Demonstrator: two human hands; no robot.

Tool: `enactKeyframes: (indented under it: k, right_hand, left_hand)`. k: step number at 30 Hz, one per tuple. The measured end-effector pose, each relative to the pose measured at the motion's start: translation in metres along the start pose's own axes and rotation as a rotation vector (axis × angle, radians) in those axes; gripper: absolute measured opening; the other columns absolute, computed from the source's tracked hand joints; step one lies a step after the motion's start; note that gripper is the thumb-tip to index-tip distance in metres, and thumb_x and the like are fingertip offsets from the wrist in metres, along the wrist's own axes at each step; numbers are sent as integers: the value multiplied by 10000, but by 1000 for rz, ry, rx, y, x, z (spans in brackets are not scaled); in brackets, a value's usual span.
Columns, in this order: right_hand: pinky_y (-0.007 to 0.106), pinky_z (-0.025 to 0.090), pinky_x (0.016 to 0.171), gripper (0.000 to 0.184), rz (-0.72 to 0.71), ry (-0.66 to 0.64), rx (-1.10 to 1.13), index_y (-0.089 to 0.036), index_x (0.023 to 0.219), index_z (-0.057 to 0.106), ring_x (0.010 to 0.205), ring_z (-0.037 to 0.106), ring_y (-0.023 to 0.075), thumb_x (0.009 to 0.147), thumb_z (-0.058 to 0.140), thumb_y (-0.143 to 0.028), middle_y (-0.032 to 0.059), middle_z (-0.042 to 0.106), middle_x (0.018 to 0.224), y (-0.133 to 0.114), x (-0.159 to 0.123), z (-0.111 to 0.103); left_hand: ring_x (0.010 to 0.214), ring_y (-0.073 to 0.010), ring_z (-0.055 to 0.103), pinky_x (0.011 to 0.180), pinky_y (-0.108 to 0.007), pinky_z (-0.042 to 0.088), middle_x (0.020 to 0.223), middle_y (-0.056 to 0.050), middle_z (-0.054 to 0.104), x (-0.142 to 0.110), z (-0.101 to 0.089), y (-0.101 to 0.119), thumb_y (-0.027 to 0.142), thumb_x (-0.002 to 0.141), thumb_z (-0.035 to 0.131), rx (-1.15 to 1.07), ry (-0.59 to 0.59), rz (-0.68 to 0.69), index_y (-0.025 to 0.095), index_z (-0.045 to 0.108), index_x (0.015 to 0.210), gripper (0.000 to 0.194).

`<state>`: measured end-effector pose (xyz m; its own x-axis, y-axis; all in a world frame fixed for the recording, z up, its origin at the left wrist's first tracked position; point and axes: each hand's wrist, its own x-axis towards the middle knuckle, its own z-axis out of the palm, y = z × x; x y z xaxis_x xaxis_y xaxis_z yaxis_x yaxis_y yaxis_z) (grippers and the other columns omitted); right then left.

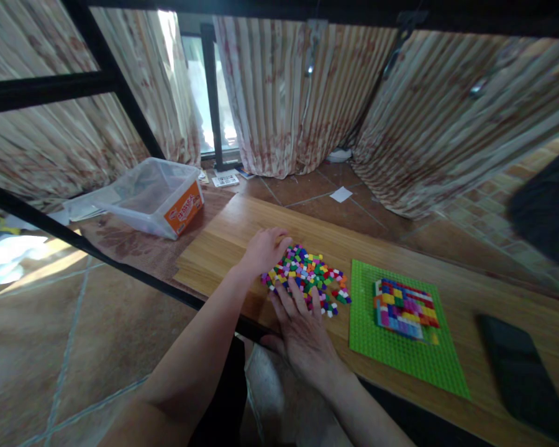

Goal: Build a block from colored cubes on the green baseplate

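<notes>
On the worktop [218,242], the loose bricks [307,268] spread between the left hand [262,251], curled with its grip unclear, and the right hand [306,340], fingers open at their near edge and nearer the green board [362,335] beside them.

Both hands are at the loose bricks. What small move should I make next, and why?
I'd probably sweep the right hand gently toward the green baseplate, then draw the outlying bricks back to the pile. They lie close to the baseplate's edge, and that hand is already spread at the pile's near side, while the left hand is at its far left.
</notes>
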<state>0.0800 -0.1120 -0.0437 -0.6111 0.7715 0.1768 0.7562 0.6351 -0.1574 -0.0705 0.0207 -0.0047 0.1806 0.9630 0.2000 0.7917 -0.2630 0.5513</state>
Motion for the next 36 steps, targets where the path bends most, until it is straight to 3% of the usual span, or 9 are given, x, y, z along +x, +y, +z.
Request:
enactKeyframes:
  k: [4,11,20,26,36]
  right_hand:
    - [668,70,1126,717,58,18,-19,-149,1441,385,1457,119,345,867,508,-562,117,267,1558,14,-2,-4]
    - [636,164,1121,584,157,73,-55,-197,1416,427,1445,178,331,905,491,-472,113,315,1542,40,-18,-28]
    - [530,336,1069,381,338,251,-50,-175,1202,619,1309,405,299,943,442,-393,131,534,1353,83,-34,-42]
    - [500,370,1038,296,334,218,-46,-193,1135,659,1242,457,291,923,462,-258,103,588,1281,88,-34,-39]
    - [471,418,1007,306,361,277,82,-194,1121,664,1170,507,267,917,438,-226,107,602,1249,93,-23,-38]
  left_hand:
    - [1070,-213,616,976,-346,454,1148,-111,679,0,3,-1,329,946,414,-7,-20,41,127,630,1137,352]
    - [1047,-197,626,957,-328,463,1110,-83,695,3,10,1,320,969,347,36,-37,80,160,631,1113,357]
    - [1056,-206,619,989,-351,433,1106,-88,698,7,21,13,304,967,354,116,-92,130,155,642,1086,346]
    - [1069,-198,612,1005,-348,424,1122,-84,692,6,27,19,280,965,351,93,-137,191,154,633,1108,340]
    - [1021,-194,629,943,-325,466,1096,-77,696,0,21,31,298,970,347,4,-167,194,168,636,1093,340]
